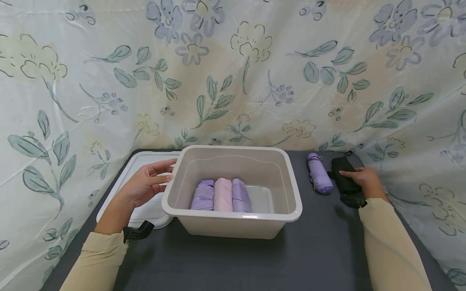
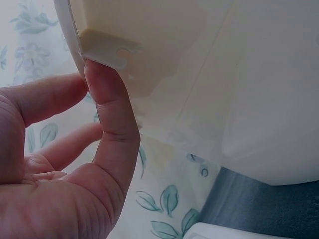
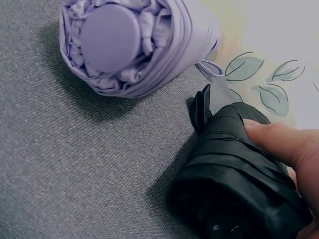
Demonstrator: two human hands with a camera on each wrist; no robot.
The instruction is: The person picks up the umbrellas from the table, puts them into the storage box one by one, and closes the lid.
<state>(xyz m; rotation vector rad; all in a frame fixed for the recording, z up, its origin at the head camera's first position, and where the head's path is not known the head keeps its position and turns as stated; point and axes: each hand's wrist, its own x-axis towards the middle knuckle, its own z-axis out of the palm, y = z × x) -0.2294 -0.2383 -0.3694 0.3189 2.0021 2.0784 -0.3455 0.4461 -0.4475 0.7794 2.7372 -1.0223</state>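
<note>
Worktop (image 1: 225, 262): dark grey and cloth-like, with a weave that should keep things from skidding.
Storage bin (image 1: 233, 228): cream, standing mid-worktop; stiff plastic, I'd judge, light for its size and a little slippery, best held by the outturned rim at both ends.
Rolls inside: a purple bundle (image 1: 202, 197), a pink bundle (image 1: 223, 195) and a lilac bundle (image 1: 240, 197), side by side; soft-looking, likely to squash rather than break.
Left hand (image 1: 147, 184): at the bin's left rim, fingers bent and parted, tips pinching the edge, one tucked beneath the lip.
Right hand (image 1: 365, 182): curled about the black umbrella, thumb laid along the top; the other fingers are mostly hidden, so I can't tell how hard they squeeze.
Black umbrella (image 1: 344, 184): at the right of the worktop, well apart from the bin; slick, loose folds over a firm core, probably light and sturdy. Round the middle is the sure hold; the loose flap would slip.
Lilac umbrella (image 1: 319, 176): just left of the black one, lying untouched.
White lid (image 1: 128, 167): flat beyond the left forearm, partly hidden by the bin.
Curtain (image 1: 262, 81): flowered, hanging behind everything.
</note>
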